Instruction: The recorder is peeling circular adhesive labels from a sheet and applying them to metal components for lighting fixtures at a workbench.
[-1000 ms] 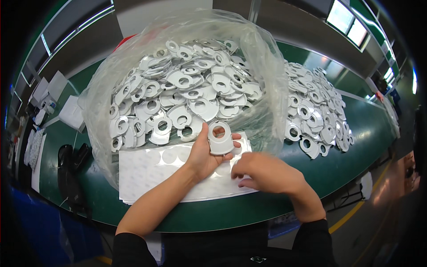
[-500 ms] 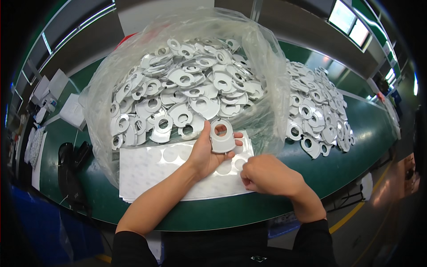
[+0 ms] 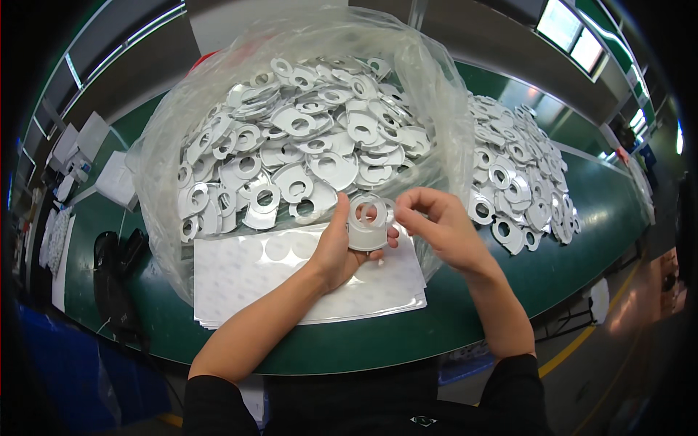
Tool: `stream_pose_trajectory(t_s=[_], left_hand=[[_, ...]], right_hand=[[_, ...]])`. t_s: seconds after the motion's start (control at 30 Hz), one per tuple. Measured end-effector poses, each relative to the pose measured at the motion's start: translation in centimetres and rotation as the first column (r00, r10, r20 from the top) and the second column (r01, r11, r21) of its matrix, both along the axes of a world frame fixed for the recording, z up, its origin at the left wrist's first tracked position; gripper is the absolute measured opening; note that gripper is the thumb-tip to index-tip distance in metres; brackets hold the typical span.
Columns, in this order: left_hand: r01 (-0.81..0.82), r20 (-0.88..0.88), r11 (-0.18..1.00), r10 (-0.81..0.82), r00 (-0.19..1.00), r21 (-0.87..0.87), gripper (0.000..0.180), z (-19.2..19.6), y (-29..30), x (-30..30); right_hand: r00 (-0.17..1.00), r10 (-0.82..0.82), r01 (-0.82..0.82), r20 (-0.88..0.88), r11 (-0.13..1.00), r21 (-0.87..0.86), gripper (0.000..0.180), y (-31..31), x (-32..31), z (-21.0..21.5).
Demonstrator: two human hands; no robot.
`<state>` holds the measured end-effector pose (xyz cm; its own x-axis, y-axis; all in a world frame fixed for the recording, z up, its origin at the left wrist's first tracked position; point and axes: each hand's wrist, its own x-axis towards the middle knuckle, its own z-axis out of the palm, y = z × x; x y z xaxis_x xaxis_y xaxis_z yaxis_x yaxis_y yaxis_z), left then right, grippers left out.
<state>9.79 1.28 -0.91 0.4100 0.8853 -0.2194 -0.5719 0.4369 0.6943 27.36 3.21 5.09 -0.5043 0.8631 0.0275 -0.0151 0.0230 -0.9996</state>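
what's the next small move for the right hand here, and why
Probably center the clear round plastic film over the hole in the light-grey plastic part, then press it down gently. The right hand seems to pinch the film's edge, the film overlaps the part's ring, and the left hand holds the part face up; whether they touch is unclear.

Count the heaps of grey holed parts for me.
2: one heap inside the clear plastic bag, a second heap loose on the green tabletop to the bag's right. Others could be hidden behind the bag.
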Motion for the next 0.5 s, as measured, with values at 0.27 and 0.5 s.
stream_pose_trajectory(t_s=[0.27, 0.5], left_hand=[[0.005, 0.036, 1.000, -0.005, 0.999, 0.003, 0.066, -0.5, 0.2, 0.1], [0.019, 0.038, 1.000, -0.020, 0.999, 0.016, 0.067, -0.5, 0.2, 0.0]], right_hand=[[0.996, -0.083, 0.084, -0.015, 0.995, 0.048, 0.020, 0.9, -1.6, -4.0], [0.997, -0.072, 0.071, 0.011, 0.997, 0.042, 0.021, 1.0, -1.7, -4.2]])
